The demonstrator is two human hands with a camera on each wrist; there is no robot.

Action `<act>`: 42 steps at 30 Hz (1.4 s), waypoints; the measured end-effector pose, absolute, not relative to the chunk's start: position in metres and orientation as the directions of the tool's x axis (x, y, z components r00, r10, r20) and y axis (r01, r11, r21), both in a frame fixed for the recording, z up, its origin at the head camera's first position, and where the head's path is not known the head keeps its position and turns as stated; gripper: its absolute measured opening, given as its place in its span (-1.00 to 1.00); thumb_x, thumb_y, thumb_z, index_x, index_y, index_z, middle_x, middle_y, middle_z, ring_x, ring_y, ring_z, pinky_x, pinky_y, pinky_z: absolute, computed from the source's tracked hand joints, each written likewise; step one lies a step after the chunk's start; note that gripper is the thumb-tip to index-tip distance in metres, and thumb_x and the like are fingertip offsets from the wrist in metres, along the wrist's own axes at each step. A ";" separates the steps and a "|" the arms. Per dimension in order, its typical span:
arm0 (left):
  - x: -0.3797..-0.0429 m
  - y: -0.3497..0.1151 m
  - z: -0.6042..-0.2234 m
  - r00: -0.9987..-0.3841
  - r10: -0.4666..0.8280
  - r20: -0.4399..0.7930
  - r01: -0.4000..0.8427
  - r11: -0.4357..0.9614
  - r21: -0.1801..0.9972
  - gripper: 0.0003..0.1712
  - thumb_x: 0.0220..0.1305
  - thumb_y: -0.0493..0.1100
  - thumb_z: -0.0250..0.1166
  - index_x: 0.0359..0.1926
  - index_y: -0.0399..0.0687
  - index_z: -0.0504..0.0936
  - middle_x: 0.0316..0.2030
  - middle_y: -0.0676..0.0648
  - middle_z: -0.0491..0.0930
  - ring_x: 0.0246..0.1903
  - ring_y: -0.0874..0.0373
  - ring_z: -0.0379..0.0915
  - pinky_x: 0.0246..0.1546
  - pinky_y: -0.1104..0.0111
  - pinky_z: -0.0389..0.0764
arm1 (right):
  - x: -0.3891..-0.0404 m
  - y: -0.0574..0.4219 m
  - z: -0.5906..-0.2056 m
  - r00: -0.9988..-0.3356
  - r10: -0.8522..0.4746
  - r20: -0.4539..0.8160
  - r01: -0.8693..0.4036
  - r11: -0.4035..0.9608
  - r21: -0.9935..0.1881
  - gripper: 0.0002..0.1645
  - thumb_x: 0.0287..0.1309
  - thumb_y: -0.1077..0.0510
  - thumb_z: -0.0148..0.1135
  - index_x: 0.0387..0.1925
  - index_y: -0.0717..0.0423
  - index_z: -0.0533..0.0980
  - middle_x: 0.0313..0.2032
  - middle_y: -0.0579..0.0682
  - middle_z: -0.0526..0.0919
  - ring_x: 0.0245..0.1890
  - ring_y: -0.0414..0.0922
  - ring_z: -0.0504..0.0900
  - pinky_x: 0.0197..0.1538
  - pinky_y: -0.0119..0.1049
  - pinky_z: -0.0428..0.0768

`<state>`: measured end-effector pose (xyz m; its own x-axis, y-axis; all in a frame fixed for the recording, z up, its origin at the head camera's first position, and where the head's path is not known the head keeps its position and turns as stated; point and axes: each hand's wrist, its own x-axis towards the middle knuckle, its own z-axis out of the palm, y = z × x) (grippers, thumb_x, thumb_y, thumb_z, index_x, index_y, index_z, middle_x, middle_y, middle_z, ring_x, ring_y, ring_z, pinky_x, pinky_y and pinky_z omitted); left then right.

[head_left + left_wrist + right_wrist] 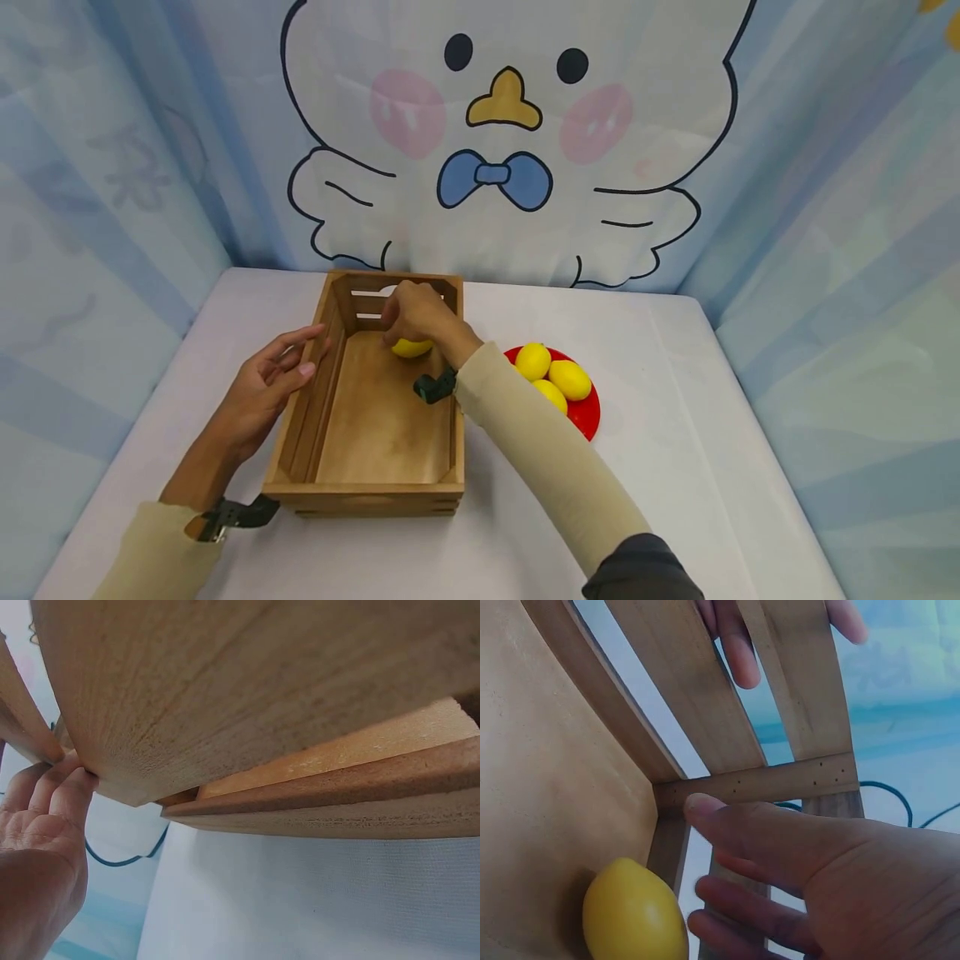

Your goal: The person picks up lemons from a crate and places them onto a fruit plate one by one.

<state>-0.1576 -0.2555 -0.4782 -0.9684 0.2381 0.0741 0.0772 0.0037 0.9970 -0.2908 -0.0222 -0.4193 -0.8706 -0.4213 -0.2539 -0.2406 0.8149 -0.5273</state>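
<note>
A yellow lemon (411, 349) lies on the floor of a wooden slatted crate (363, 489), toward its far end. My right hand (422, 312) reaches down into the crate just above it. In the right wrist view the lemon (634, 911) rests apart from the loosely bent fingers of my right hand (832, 862), which hold nothing. At the crate's left wall, my left hand (262, 387) grips the upper slat. The left wrist view shows fingers of that hand (45, 825) passing between the slats, and their tips appear inside in the right wrist view.
To the right of the crate, a red plate (591, 414) holds several more lemons (570, 380), partly hidden by my right sleeve (540, 450). The white-covered table (675, 467) meets a printed curtain (495, 233) at the back and curtains at both sides.
</note>
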 end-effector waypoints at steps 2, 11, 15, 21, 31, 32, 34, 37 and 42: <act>-0.158 -0.256 -0.478 -0.969 0.234 0.074 0.078 0.008 0.997 -0.36 0.63 -0.20 0.17 0.62 0.00 0.27 0.66 -0.25 0.13 0.44 0.46 0.37 0.24 0.68 0.46 | -0.291 -0.023 -0.420 -0.861 -0.434 -0.264 -0.253 0.817 -0.518 -0.58 0.08 0.07 0.68 -0.01 0.04 0.77 0.05 -0.03 0.76 0.13 -0.04 0.63 0.23 -0.18 0.67; -0.158 -0.257 -0.480 -0.969 0.239 0.068 0.074 0.015 0.997 -0.37 0.64 -0.18 0.16 0.62 0.02 0.27 0.66 -0.24 0.13 0.44 0.47 0.36 0.24 0.68 0.46 | -0.290 -0.023 -0.420 -0.825 -0.489 -0.284 -0.248 0.763 -0.596 -0.62 0.08 0.08 0.68 -0.05 0.04 0.78 -0.06 -0.10 0.75 0.03 -0.10 0.63 0.18 -0.23 0.67; -0.158 -0.257 -0.480 -0.969 0.237 0.068 0.074 0.017 0.997 -0.37 0.64 -0.18 0.16 0.62 0.02 0.28 0.67 -0.23 0.13 0.44 0.47 0.36 0.23 0.68 0.46 | -0.289 -0.022 -0.419 -0.789 -0.535 -0.302 -0.204 0.691 -0.693 -0.61 0.10 0.17 0.66 -0.03 0.14 0.76 -0.10 -0.05 0.78 -0.11 -0.09 0.72 0.04 -0.23 0.78; -0.159 -0.257 -0.480 -0.969 0.238 0.065 0.068 0.007 0.998 -0.37 0.64 -0.18 0.16 0.62 0.03 0.28 0.66 -0.23 0.15 0.43 0.48 0.37 0.24 0.67 0.47 | -0.290 -0.022 -0.421 -0.782 -0.564 -0.267 -0.273 0.694 -0.666 -0.63 0.10 0.15 0.66 -0.04 0.09 0.78 -0.10 -0.08 0.79 -0.10 -0.18 0.68 -0.06 -0.36 0.74; -0.159 -0.257 -0.481 -0.973 0.227 0.050 0.062 0.045 0.997 -0.36 0.64 -0.16 0.17 0.62 0.05 0.28 0.67 -0.22 0.13 0.48 0.39 0.34 0.23 0.68 0.47 | -0.290 -0.028 -0.425 -0.696 -0.643 -0.321 -0.488 0.751 -0.445 -0.58 0.10 0.12 0.66 0.02 0.07 0.78 -0.02 -0.02 0.76 -0.07 -0.15 0.67 -0.06 -0.40 0.65; -0.159 -0.257 -0.481 -0.973 0.227 0.047 0.059 0.048 0.997 -0.36 0.64 -0.16 0.17 0.62 0.06 0.28 0.67 -0.22 0.13 0.49 0.38 0.34 0.24 0.67 0.47 | -0.289 -0.029 -0.425 -0.693 -0.639 -0.335 -0.483 0.756 -0.443 -0.59 0.09 0.11 0.66 0.01 0.05 0.78 -0.02 -0.03 0.76 -0.08 -0.16 0.67 -0.08 -0.42 0.66; -0.159 -0.257 -0.481 -0.973 0.227 0.043 0.056 0.049 0.997 -0.36 0.64 -0.15 0.17 0.62 0.06 0.27 0.67 -0.22 0.12 0.49 0.38 0.33 0.24 0.67 0.47 | -0.288 -0.030 -0.424 -0.689 -0.627 -0.365 -0.454 0.765 -0.457 -0.61 0.08 0.11 0.67 -0.02 0.02 0.78 -0.01 -0.06 0.75 -0.11 -0.18 0.68 -0.12 -0.43 0.67; -0.159 -0.257 -0.480 -0.973 0.228 0.041 0.053 0.048 0.997 -0.36 0.64 -0.14 0.17 0.63 0.07 0.27 0.67 -0.21 0.13 0.48 0.40 0.33 0.24 0.67 0.47 | -0.285 -0.032 -0.423 -0.684 -0.612 -0.398 -0.425 0.777 -0.465 -0.62 0.06 0.13 0.69 -0.04 -0.01 0.78 -0.01 -0.07 0.76 -0.13 -0.18 0.69 -0.14 -0.41 0.71; -0.159 -0.257 -0.480 -0.973 0.228 0.040 0.054 0.055 0.997 -0.36 0.64 -0.15 0.17 0.63 0.08 0.27 0.67 -0.21 0.12 0.48 0.39 0.32 0.24 0.66 0.47 | -0.279 -0.038 -0.424 -0.673 -0.646 -0.360 -0.528 0.760 -0.379 -0.52 0.04 0.17 0.69 0.05 -0.05 0.78 0.04 -0.02 0.78 -0.02 -0.16 0.68 -0.10 -0.44 0.67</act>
<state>-0.1594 -0.2566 -0.4797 -0.9729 0.2276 0.0404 0.0542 0.0545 0.9970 -0.2795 -0.0376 -0.4243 -0.6731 -0.6463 -0.3596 -0.5277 0.7603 -0.3788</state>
